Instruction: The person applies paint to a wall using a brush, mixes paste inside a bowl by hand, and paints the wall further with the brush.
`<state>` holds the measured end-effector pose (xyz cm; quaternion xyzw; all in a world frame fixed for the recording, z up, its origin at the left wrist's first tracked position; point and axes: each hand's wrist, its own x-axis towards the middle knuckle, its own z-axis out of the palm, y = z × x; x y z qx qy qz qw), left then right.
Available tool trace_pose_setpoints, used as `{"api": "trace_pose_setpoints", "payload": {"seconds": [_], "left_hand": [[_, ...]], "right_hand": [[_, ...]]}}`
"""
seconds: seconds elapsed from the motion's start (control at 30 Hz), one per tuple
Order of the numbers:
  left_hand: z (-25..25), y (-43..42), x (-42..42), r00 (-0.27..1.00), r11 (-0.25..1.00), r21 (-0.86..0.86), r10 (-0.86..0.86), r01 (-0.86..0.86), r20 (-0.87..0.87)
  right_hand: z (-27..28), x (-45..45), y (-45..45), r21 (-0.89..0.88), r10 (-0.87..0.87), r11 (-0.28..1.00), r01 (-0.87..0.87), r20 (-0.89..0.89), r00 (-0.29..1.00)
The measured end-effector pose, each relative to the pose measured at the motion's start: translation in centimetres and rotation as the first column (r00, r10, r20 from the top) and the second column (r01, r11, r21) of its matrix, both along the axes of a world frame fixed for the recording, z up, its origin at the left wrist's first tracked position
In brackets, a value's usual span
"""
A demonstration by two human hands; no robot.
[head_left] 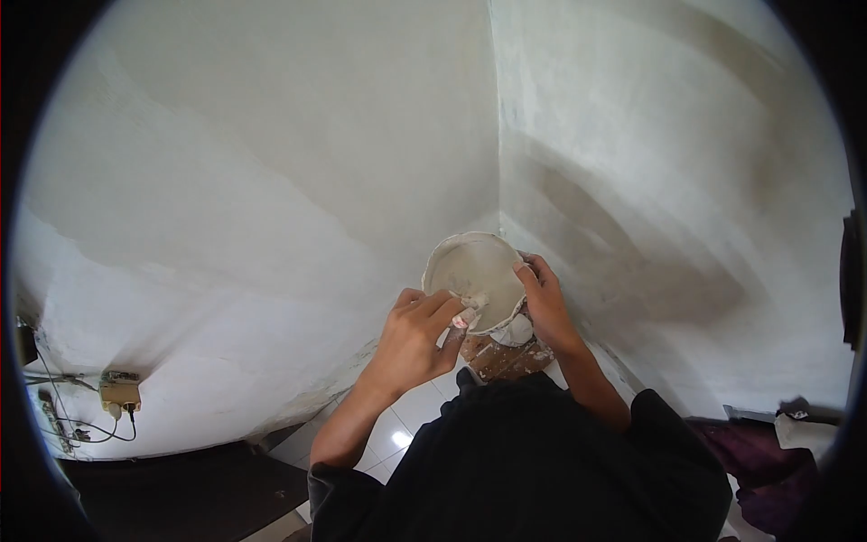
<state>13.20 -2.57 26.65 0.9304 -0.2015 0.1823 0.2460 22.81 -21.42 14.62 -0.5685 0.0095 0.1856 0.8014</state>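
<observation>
A round bowl (477, 262) with a plaster-crusted rim holds a pale, wet-looking mix, low in the centre of the view. My right hand (545, 296) grips its right rim, thumb on top and fingers outside. My left hand (423, 334) is closed on the handle of a small tool (470, 313) coated in the pale mix, at the bowl's lower left edge. The far end of the tool is over the mix; its exact shape is hard to make out.
Two plastered walls meet at a corner (497, 117) beyond the bowl. Under it is a spattered wooden surface (506, 359). A socket with cables (120, 392) is at lower left, dark furniture (181, 492) below it. Purple cloth (768, 461) lies at lower right.
</observation>
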Motion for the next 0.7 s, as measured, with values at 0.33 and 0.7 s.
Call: {"api": "trace_pose_setpoints", "payload": {"seconds": [0.33, 0.7], "left_hand": [[3.2, 2.4, 2.8, 0.963, 0.972, -0.193, -0.177, 0.138, -0.204], [2.7, 0.2, 5.1, 0.991, 0.962, -0.266, -0.091, 0.061, -0.101]], "right_hand": [[0.4, -0.2, -0.5, 0.032, 0.066, 0.997, -0.065, -0.024, 0.998], [4.0, -0.6, -1.6, -0.021, 0.011, 1.000, -0.011, 0.023, 1.000]]}}
